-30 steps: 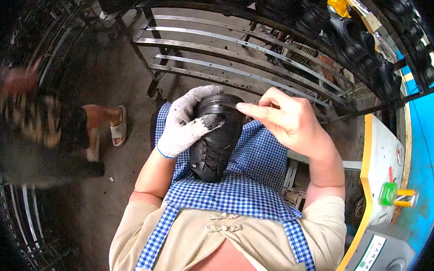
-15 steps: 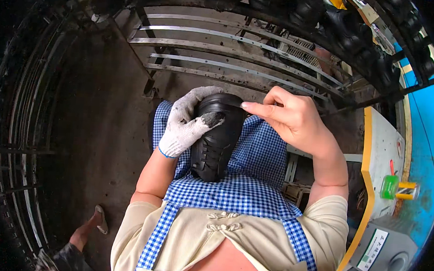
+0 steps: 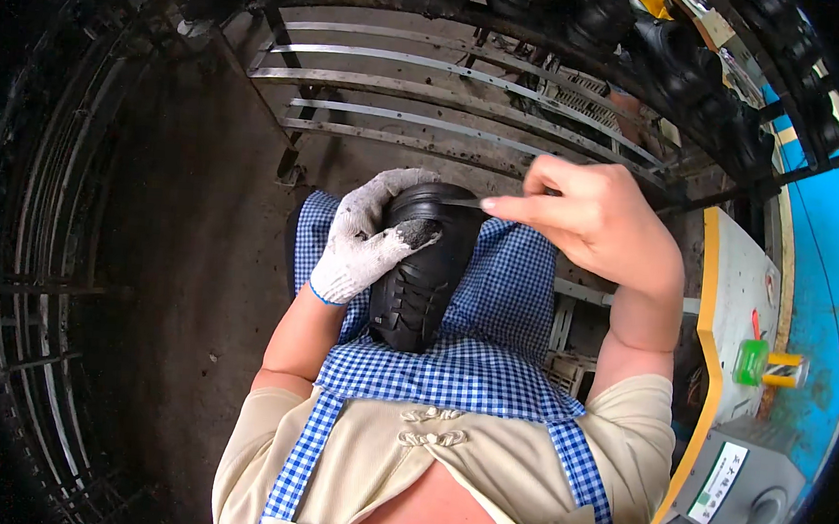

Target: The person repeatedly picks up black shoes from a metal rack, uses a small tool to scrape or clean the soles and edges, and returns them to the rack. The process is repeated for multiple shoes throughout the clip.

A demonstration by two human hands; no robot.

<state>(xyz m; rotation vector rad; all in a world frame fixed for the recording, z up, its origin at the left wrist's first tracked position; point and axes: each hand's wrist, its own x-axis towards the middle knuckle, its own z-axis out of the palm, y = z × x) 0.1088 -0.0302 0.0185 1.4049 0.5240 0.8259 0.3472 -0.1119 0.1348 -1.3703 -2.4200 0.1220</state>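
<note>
A black lace-up shoe rests upright on my lap, toe pointing away from me. My left hand, in a whitish knit glove with a blackened thumb, wraps round the shoe's left side and toe; its thumb presses on the upper. Bare, my right hand is just right of the toe, thumb and forefinger pinched. A thin grey strip runs from those fingertips onto the toe; whether it is a blade or a pulled thread of material I cannot tell.
Metal rack rails stretch across beyond my knees, with rows of black shoes above. A white panel with a yellow edge stands at my right. Near it are a green container and a grey machine. Another rack stands left.
My right hand has moved right, away from the toe, and the thin strip now shows between them. The shoe and left hand have barely shifted. A person's leg at lower left has gone from view.
</note>
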